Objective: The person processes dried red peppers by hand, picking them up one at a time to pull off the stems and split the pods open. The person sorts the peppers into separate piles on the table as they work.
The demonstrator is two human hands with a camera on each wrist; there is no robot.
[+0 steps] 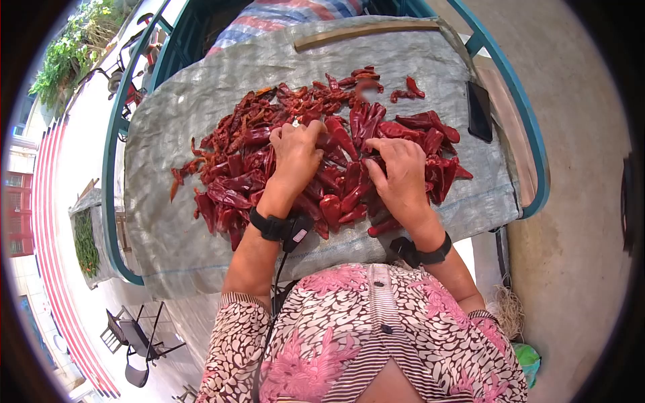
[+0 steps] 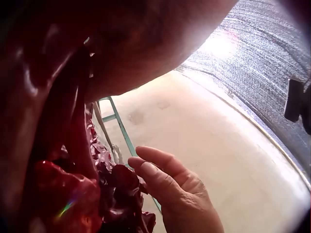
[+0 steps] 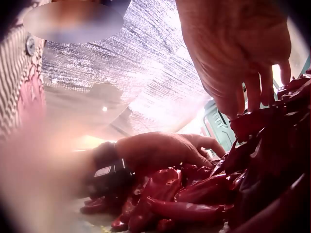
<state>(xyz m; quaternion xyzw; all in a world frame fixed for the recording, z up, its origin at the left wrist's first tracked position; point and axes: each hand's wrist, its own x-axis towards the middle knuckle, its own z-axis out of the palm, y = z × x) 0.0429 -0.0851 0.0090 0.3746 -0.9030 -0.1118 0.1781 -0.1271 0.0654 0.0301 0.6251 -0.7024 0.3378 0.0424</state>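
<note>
Glossy red chili peppers point(image 1: 339, 134) lie in a broad heap before me, with more shrivelled dried peppers point(image 1: 235, 124) at the far left side. My left hand point(image 1: 295, 158) reaches over the middle of the heap, fingers bent down among the peppers; I cannot tell whether they pinch one. To its right, my right hand point(image 1: 403, 174) is spread over the heap, thumb apart from loosely bent fingers. In the right wrist view, the right hand's fingertips point(image 3: 252, 97) come down at the peppers, while the left hand point(image 3: 167, 150) rests low on the pile.
The heap lies on a grey woven sheet point(image 1: 161, 221) spread over a cart with blue-green rails point(image 1: 527, 134). A phone point(image 1: 478, 111) lies at the sheet's right side, and a wooden strip point(image 1: 366, 32) along its far edge. Chairs point(image 1: 138, 339) stand at the lower left.
</note>
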